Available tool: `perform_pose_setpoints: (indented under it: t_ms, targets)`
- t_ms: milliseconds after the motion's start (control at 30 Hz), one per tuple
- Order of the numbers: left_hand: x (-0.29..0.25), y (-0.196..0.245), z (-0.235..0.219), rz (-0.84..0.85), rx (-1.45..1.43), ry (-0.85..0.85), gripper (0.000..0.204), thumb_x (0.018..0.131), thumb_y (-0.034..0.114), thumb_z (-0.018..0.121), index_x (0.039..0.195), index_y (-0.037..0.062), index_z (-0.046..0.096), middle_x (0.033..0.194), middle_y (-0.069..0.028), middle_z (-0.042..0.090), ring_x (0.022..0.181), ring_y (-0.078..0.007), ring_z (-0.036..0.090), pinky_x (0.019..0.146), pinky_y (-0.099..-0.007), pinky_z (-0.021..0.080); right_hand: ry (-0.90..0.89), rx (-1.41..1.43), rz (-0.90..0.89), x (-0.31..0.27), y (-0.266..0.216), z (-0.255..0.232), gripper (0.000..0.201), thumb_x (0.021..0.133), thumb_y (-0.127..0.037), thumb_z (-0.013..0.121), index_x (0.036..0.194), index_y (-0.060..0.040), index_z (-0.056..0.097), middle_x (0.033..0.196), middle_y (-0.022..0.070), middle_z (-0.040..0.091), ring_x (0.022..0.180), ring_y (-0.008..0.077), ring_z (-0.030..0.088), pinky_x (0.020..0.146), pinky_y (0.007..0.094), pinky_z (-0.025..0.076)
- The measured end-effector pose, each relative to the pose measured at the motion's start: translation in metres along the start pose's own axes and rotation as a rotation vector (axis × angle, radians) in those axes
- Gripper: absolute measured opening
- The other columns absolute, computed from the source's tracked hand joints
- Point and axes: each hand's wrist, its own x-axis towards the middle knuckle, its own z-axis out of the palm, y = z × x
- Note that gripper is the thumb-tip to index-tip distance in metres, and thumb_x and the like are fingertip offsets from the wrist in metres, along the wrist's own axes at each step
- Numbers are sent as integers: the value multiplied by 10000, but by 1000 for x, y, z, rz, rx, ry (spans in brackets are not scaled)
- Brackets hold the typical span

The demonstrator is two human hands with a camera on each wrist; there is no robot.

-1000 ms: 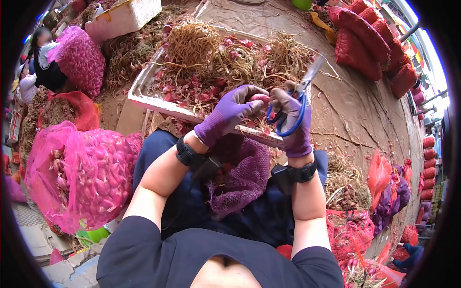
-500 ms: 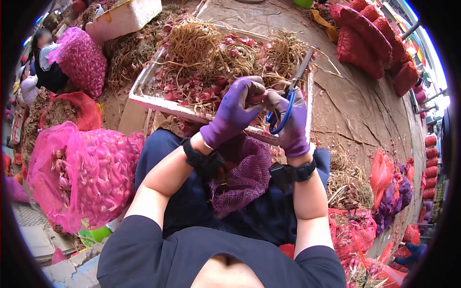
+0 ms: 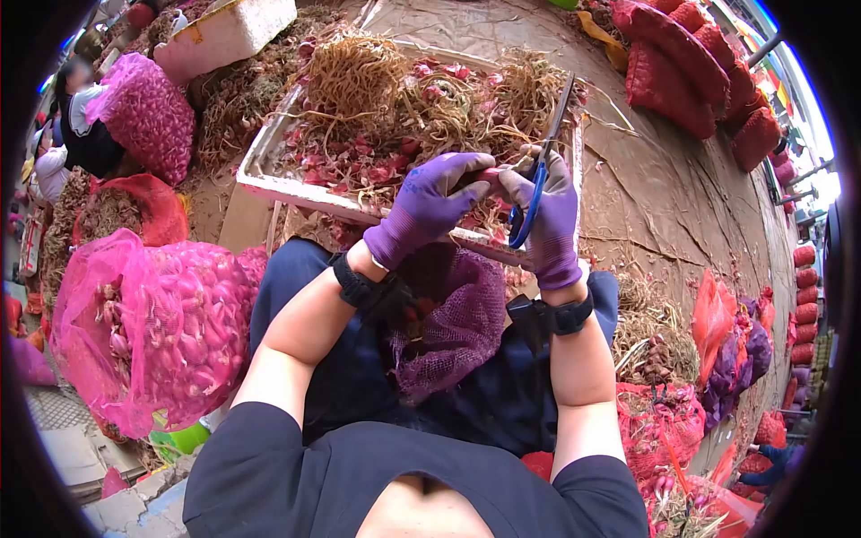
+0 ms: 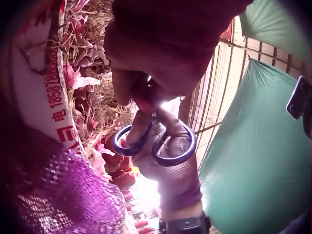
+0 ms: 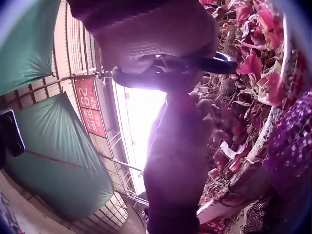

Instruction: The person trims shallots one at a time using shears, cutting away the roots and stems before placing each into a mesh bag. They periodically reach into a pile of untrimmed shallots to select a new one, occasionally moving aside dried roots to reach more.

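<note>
My left hand (image 3: 429,199), in a purple glove, grips a small reddish shallot (image 3: 489,176) between thumb and fingers over the near side of a white foam tray (image 3: 314,207). In the right hand (image 3: 552,215), gloved alike, are blue-handled scissors (image 3: 535,193) with their blades pointing up and away. Its thumb and fingertips meet the shallot's right end. The left wrist view shows both scissor rings (image 4: 191,146) around the right-hand fingers. Dry stalks (image 3: 359,76), loose skins and shallots fill the tray.
A purple mesh bag (image 3: 457,327) lies in my lap. To the left stands a pink net sack (image 3: 193,332) full of shallots. Red sacks (image 3: 673,99) are piled at the far right, and dry stalks (image 3: 650,332) lie beside my right knee. Another person (image 3: 85,117) is at the far left.
The scissors have swung so that their blades point more upright, instead of leaning right. Both hands stay together over the tray's near edge, the left still holding the shallot.
</note>
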Motion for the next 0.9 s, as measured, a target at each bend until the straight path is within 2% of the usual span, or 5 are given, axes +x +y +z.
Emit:
perform_pose_setpoints:
  t_ms: [367, 467, 633, 733, 900]
  targets:
    - [1, 9, 1, -245, -233, 117, 209, 971, 97, 522, 1107, -35, 610, 912, -22, 662, 808, -75, 636, 755, -237, 531, 53, -14, -21, -4, 9, 3, 398, 817, -33, 702, 1170, -6, 520, 906, 24, 587, 768, 85, 598, 664, 213, 497]
    - [5, 16, -9, -382, -205, -63, 222, 969, 106, 527, 1131, -26, 602, 973, -31, 654, 900, -96, 636, 787, -247, 531, 70, -17, -6, -4, 5, 2, 403, 817, -56, 714, 1167, -8, 520, 910, 31, 595, 762, 85, 597, 664, 214, 495]
    - [0, -3, 0, -105, -175, -43, 364, 875, -17, 618, 1231, 4, 544, 1151, -77, 587, 1069, -135, 590, 887, -273, 513, 29, -42, 52, 1, 7, -1, 389, 814, -79, 725, 1142, -12, 528, 873, 26, 605, 753, 85, 595, 655, 215, 490]
    - [-1, 5, 1, 61, 268, -20, 422, 820, -75, 650, 1220, 8, 547, 1100, -74, 588, 1030, -135, 607, 892, -275, 516, 30, -155, 49, 0, 6, -2, 373, 806, -62, 717, 1125, -9, 531, 844, 21, 604, 729, 77, 586, 634, 213, 485]
    - [-1, 15, 6, 113, 239, 24, 394, 798, -79, 665, 1171, 4, 568, 1050, -80, 585, 992, -154, 627, 871, -272, 529, 49, -190, 37, -1, 3, -3, 362, 785, -8, 682, 1113, 5, 529, 823, 12, 590, 692, 65, 564, 604, 211, 477]
